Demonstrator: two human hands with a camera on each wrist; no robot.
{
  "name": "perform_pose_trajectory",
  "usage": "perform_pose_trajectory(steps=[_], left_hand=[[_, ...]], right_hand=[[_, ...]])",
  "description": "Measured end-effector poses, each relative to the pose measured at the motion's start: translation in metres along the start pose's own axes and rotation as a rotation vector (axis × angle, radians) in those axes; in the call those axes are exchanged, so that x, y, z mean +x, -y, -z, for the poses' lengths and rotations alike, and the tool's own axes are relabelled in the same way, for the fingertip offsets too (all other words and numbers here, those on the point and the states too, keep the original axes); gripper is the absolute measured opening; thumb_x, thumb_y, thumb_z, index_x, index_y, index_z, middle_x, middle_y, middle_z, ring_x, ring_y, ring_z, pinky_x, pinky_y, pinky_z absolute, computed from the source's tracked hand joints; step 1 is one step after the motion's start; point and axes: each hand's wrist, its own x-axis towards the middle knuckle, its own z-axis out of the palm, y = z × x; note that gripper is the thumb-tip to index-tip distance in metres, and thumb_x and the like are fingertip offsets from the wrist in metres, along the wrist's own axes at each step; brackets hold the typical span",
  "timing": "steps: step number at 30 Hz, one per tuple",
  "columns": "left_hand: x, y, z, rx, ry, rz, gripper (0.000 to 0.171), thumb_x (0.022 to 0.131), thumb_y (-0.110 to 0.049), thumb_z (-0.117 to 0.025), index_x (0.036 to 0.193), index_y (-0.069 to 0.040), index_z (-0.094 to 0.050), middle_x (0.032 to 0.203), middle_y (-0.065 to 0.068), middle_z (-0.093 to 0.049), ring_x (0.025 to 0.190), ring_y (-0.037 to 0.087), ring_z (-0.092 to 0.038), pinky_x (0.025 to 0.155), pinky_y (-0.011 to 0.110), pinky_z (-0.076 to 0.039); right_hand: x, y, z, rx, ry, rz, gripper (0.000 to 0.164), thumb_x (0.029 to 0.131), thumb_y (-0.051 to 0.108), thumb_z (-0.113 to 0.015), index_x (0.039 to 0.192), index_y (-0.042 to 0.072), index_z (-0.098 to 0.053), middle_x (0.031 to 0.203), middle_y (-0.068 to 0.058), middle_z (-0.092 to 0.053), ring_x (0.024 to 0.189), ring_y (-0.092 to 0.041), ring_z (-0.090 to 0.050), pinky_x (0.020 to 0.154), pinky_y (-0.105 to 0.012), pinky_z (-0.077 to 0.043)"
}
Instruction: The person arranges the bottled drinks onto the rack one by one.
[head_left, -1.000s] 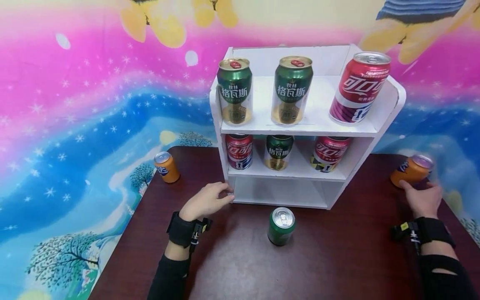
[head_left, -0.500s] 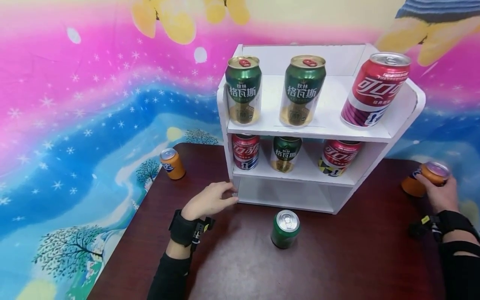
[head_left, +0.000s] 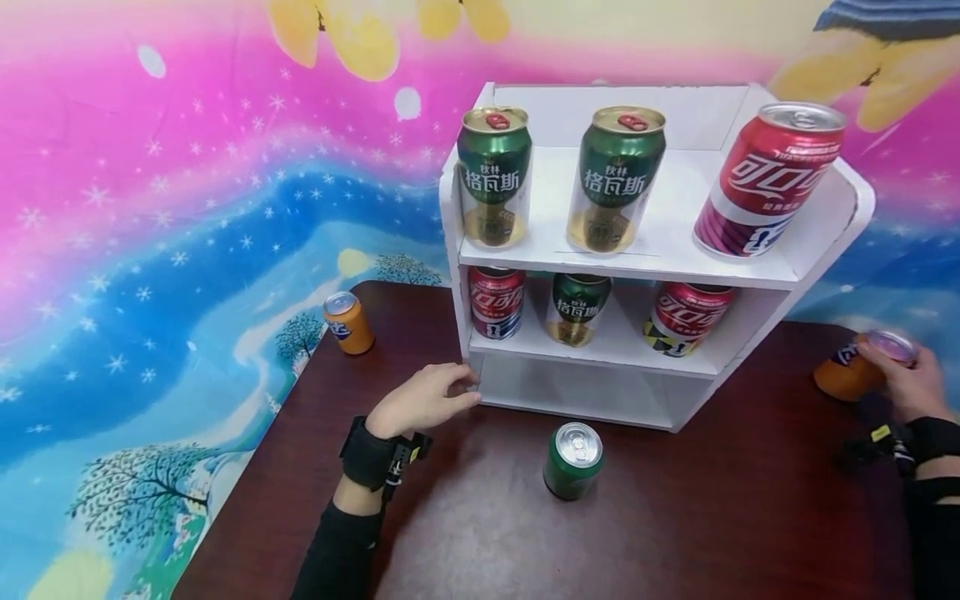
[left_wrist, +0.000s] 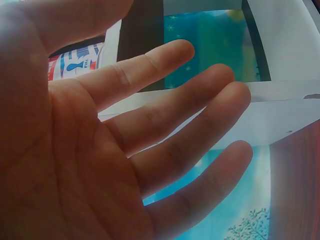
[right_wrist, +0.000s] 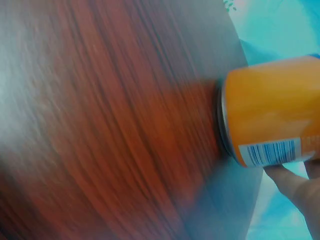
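At the table's right edge my right hand grips an orange soda can, its thumb across the near side. In the right wrist view the can's orange side and barcode show, with its base close to the tabletop. My left hand holds nothing; it hovers beside the lower left front corner of a white shelf unit. Its fingers are spread and loosely extended in the left wrist view. A green can stands upright on the table in front of the shelf.
On the top shelf stand two green kvass cans and a red cola can. The middle shelf bears two red cans around a green one. Another orange can stands at the table's left edge.
The head view has shifted, so everything sits farther right. My right thumb has moved higher on the orange can, with the hand closer round it. My left hand stays by the shelf corner.
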Motion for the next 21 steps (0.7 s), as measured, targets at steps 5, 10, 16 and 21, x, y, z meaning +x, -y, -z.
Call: perform_pose_trajectory(steps=[5,10,16,21], left_hand=[[0.001,-0.001,0.001,0.006,0.009,0.006,0.027,0.093,-0.028,-0.061,0.113,-0.01,-0.062,0.101,-0.001,-0.062,0.092,0.011,-0.057,0.083,0.031,-0.049],[0.001,-0.002,0.001,0.013,0.006,0.007,0.026,0.093,-0.027,-0.061,0.113,-0.01,-0.062,0.101,-0.001,-0.062,0.092,0.011,-0.057,0.083,0.031,-0.049],[0.0,-0.001,0.001,0.021,-0.007,-0.008,0.028,0.094,-0.028,-0.06,0.114,-0.009,-0.063,0.103,-0.001,-0.063,0.094,0.012,-0.057,0.084,0.032,-0.048],[-0.001,0.0,0.001,0.024,-0.017,-0.005,0.032,0.094,-0.028,-0.059,0.116,-0.006,-0.062,0.105,0.001,-0.063,0.096,0.013,-0.058,0.084,0.034,-0.048]], right_hand=[[0.011,-0.013,0.005,-0.19,0.004,-0.06,0.088,0.084,0.045,-0.065,0.151,0.033,-0.008,0.151,-0.008,-0.024,0.126,-0.017,-0.037,0.062,-0.013,-0.037],[-0.005,0.011,0.001,-0.225,0.05,-0.048,0.091,0.086,0.045,-0.063,0.151,0.032,-0.001,0.152,-0.017,-0.017,0.124,-0.028,-0.036,0.067,-0.022,-0.042],[-0.031,0.049,-0.01,-0.236,0.013,-0.056,0.086,0.086,0.045,-0.063,0.152,0.026,-0.012,0.141,-0.012,-0.035,0.106,-0.017,-0.044,0.084,-0.036,-0.043],[-0.043,0.068,-0.02,-0.268,-0.034,-0.099,0.087,0.085,0.049,-0.061,0.152,0.018,-0.016,0.141,-0.018,-0.032,0.102,-0.018,-0.044,0.084,-0.034,-0.043]])
